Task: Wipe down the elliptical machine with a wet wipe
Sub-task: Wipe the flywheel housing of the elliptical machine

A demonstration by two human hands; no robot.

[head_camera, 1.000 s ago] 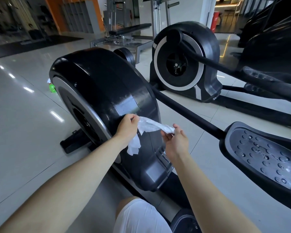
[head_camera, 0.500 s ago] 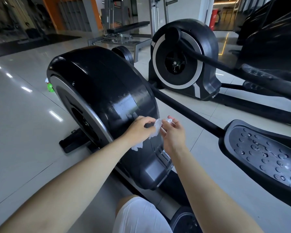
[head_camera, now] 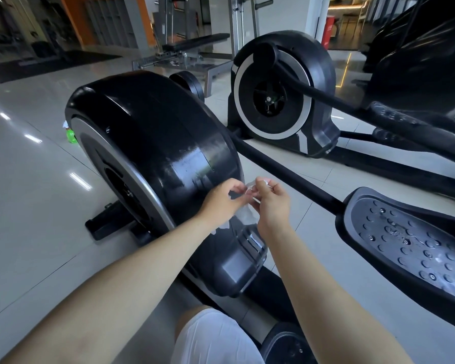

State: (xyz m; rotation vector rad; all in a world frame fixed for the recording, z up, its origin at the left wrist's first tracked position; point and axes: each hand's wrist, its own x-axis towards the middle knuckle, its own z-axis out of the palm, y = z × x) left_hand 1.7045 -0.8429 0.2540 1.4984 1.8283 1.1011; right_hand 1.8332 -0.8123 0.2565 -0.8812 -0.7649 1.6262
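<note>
The black elliptical machine's flywheel housing (head_camera: 147,143) fills the middle of the view, with wet streaks on its rear face. In front of that face, my left hand (head_camera: 221,200) and my right hand (head_camera: 272,203) meet and both pinch a white wet wipe (head_camera: 246,215). The wipe is bunched between the fingertips and hangs down between the two hands. The machine's crank arm (head_camera: 286,174) runs right to a studded pedal (head_camera: 410,237).
A second elliptical (head_camera: 284,93) stands behind on the right. A green spray bottle (head_camera: 70,134) sits on the tiled floor left of the housing. A weight bench (head_camera: 195,46) is at the back. My knee in white shorts (head_camera: 213,340) is below.
The wipe was stretched wide between my hands. They have come together and the wipe is now folded up small between the fingertips.
</note>
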